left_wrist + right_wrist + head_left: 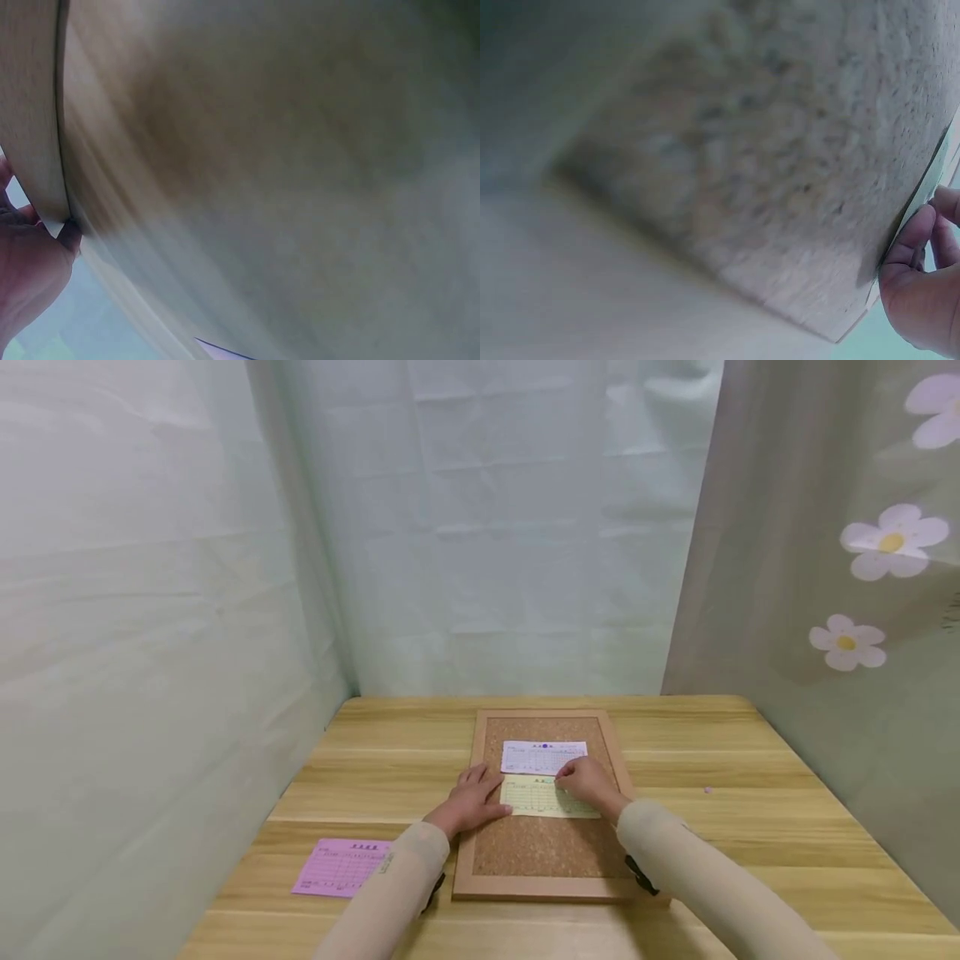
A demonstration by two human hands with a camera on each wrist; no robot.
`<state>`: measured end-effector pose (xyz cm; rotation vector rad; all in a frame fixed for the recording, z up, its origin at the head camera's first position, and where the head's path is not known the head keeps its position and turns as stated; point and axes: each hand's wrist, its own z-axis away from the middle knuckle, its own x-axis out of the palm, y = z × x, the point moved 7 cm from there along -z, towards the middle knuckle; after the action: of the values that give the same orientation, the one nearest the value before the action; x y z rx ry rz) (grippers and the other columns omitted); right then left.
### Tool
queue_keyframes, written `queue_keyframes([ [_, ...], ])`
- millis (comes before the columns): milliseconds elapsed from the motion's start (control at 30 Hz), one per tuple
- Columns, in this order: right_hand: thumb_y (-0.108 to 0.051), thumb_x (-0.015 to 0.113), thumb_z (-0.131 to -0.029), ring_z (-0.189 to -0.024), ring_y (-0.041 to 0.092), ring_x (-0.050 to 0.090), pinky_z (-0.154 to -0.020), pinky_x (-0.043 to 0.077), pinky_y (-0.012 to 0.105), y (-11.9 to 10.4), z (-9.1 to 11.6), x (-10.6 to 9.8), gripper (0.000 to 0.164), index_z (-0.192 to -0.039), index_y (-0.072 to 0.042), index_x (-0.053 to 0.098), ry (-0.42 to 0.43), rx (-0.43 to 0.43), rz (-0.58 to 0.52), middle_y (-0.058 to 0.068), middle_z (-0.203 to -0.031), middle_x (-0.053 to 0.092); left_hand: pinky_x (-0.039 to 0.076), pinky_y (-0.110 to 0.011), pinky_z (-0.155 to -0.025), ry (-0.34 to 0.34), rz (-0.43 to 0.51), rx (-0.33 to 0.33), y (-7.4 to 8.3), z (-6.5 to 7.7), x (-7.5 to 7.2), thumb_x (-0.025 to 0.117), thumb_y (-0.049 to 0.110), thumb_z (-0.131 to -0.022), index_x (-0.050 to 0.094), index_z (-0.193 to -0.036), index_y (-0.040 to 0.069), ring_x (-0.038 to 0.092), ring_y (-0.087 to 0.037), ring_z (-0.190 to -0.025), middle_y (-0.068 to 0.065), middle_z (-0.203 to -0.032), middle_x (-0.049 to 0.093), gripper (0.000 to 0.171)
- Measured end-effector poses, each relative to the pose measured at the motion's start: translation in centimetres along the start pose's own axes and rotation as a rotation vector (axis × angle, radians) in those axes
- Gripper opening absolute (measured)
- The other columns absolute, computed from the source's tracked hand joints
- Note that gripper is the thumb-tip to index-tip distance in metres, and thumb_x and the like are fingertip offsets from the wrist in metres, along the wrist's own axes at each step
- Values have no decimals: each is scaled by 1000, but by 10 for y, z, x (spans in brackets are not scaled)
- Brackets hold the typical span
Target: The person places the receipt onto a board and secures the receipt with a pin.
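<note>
A framed cork board (547, 852) lies on the table. Near its far end a white printed slip (536, 760) has a purple push pin (544, 746) at its top middle. Just below it lies a pale yellow printed slip (536, 802). My left hand (471, 802) rests across the board's left frame, fingers extended, thumb at the yellow slip's lower left corner. At this slip's top edge, the thumb and forefinger of my right hand (590, 783) pinch together on a small pale-blue push pin (551, 780), mostly hidden by the fingertips.
A pink printed slip (341, 868) lies on the wooden table (397, 735) left of the board, partly behind my left sleeve. One tiny pinkish thing (707, 790) sits right of the board. Pale curtains (502, 568) close in the table's back and sides.
</note>
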<state>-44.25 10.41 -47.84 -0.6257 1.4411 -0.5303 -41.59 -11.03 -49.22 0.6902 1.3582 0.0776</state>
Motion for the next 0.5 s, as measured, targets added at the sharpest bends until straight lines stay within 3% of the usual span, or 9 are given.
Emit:
queue_keyframes([
  [500,-13,66,-92,-82,20,55,-74,47,36,13,13,-14,13,-94,-3,74,0,-7,-8,5,-92,66,25,-58,-112,-9,-14,39,-2,2,-2,65,44,-94,41,-151,9,13,-41,-147,-22,-160,19,71],
])
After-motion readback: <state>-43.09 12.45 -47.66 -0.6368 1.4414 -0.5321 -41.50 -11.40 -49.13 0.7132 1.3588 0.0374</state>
